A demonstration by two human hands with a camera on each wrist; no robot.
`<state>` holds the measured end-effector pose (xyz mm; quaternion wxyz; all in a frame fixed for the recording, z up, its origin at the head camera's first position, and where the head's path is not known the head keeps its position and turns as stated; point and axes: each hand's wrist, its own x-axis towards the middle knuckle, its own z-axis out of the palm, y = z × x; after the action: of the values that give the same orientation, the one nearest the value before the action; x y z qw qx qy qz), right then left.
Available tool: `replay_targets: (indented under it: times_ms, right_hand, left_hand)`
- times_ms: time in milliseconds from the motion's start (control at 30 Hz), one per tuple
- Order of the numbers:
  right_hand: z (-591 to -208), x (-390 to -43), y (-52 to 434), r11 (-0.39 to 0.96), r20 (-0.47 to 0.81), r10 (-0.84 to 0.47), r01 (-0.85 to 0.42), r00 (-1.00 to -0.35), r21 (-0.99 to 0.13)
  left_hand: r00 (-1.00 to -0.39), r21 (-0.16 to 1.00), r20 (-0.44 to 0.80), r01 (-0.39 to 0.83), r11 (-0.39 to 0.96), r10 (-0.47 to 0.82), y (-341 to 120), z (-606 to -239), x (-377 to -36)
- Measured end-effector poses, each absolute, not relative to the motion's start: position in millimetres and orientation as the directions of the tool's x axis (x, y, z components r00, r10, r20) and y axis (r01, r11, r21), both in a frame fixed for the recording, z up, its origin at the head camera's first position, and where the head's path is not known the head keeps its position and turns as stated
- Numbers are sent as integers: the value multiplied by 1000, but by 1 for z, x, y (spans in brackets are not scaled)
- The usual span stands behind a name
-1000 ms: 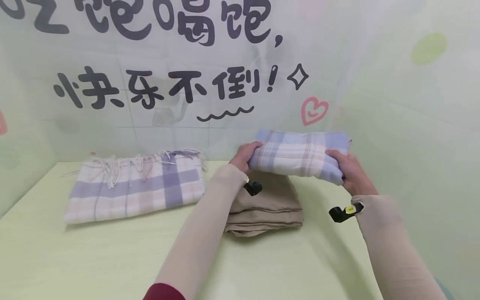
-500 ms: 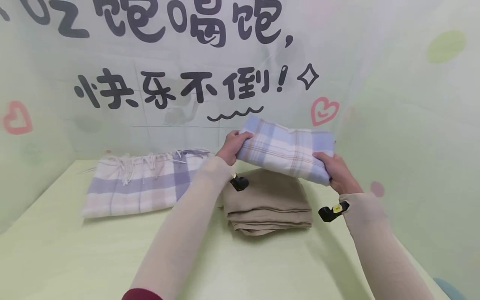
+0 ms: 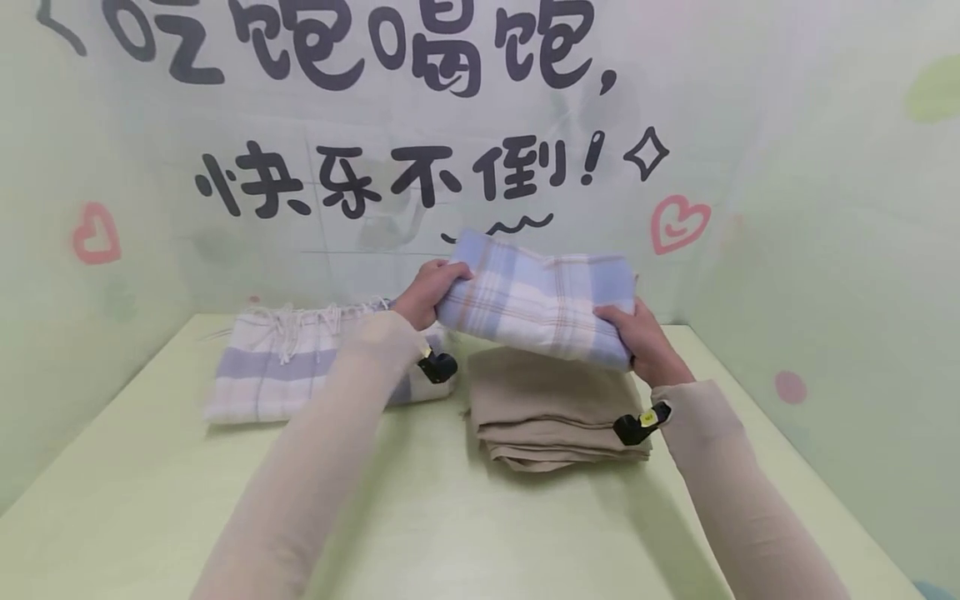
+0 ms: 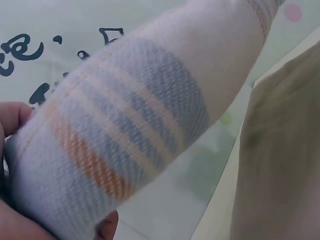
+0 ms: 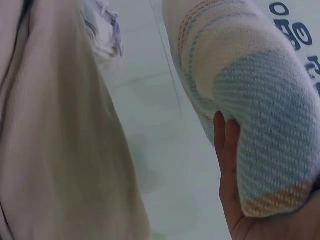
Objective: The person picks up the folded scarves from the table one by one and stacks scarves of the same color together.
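Note:
A folded blue, white and orange plaid cloth hangs in the air between both hands. My left hand grips its left end and my right hand grips its right end. The left wrist view shows the plaid cloth close up with my fingers curled round its end. In the right wrist view the plaid cloth rests in my palm. It hangs just above a folded beige cloth that lies on the pale green table.
A folded purple and white plaid scarf with fringe lies on the table at the left. Pale walls with dark lettering and pink hearts close in the back and both sides. The beige cloth lies below the left wrist.
Both hands have carried the plaid cloth leftward and a little higher over the beige cloth. The head view has shifted, so the table contents sit further right.

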<state>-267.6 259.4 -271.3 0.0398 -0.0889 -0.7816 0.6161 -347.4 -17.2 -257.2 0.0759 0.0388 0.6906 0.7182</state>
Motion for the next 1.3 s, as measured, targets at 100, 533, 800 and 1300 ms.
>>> replay_targets:
  times_ms: [100,533,800,1300]
  right_hand:
    - [-273,-268,246,232,-40,161,77,-986,-970]
    - [-271,-271,186,226,-67,89,85,-994,-970]
    - [-276,-275,152,243,-86,83,104,-993,-964]
    - [-284,-268,101,257,-92,-7,87,-996,-963]
  left_hand:
    - [-980,996,-83,-86,-11,181,-34,-258,-345]
    - [-968,983,-174,-182,-27,180,-98,-261,-328]
    - [-979,983,-182,-184,-12,97,-129,-268,-316]
    - [-970,976,-216,-215,18,115,-192,-278,-283]
